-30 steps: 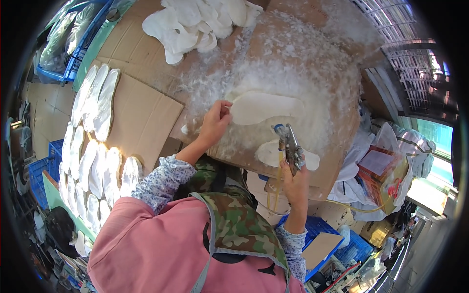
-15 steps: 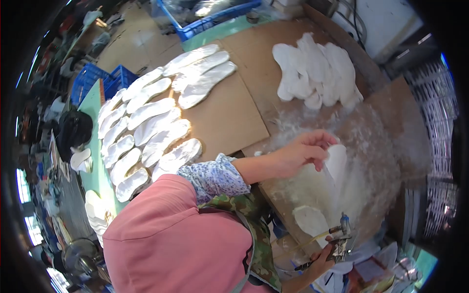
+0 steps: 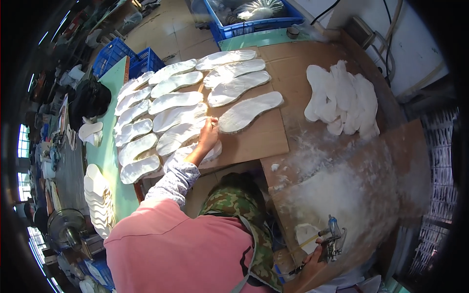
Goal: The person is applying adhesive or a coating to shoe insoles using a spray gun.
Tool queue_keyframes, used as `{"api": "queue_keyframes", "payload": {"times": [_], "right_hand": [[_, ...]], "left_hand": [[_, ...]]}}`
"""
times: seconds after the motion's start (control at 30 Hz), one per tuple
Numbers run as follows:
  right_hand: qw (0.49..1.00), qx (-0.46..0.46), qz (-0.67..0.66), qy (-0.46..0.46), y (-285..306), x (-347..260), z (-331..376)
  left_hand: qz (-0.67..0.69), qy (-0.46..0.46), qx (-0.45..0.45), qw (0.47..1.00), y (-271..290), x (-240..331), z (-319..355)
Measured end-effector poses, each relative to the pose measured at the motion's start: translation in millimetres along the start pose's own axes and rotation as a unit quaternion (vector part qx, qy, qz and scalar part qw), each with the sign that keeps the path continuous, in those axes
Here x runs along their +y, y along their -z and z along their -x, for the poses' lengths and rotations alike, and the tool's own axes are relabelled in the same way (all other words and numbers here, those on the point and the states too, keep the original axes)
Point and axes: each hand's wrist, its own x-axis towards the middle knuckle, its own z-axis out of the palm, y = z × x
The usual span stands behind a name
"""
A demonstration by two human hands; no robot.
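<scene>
Several white insoles lie in rows on a brown cardboard sheet at the left and middle. My left hand reaches over the sheet, its fingers pinched at the heel end of one insole that lies flat at the row's right end. At the lower right my right hand is closed around a metal spray gun with a blue-tinted top. Under the gun, another white insole rests on the white-coated work surface, partly covered by gun and hand.
A loose pile of white insoles sits at the back right. Stacked insoles stand on the green table edge at the left. Blue crates are at the back, a fan at the lower left. A gap separates the two work surfaces.
My left hand has swung left from the spray-coated surface to the cardboard sheet, and an insole now lies there at its fingertips. My right hand keeps its hold on the spray gun.
</scene>
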Motion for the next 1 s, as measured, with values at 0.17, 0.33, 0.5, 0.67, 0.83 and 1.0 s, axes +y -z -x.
{"api": "queue_keyframes", "payload": {"times": [0.17, 0.33, 0.5, 0.67, 0.83, 1.0], "right_hand": [[1.0, -0.017, 0.0, 0.004, -9, -7, -3], [1.0, -0.02, -0.001, -0.017, -12, 0, -5], [0.999, 0.0, -0.033, -0.008, -13, -7, 4], [0.997, 0.052, -0.055, -0.016, -8, 2, 20], [0.985, 0.136, -0.048, -0.095, 9, 38, 41], [0.972, 0.204, -0.1, -0.062, 12, 16, 69]], "left_hand": [[-0.281, -0.227, 0.085, 0.929, -7, 38, 23], [-0.285, -0.312, -0.142, 0.895, -70, 42, 26], [-0.218, -0.255, -0.062, 0.94, -113, 43, -13], [-0.254, -0.247, -0.078, 0.932, -112, 53, -47], [-0.239, -0.235, -0.331, 0.882, -127, 103, 17], [-0.138, -0.268, -0.501, 0.811, -180, 98, 125]]}}
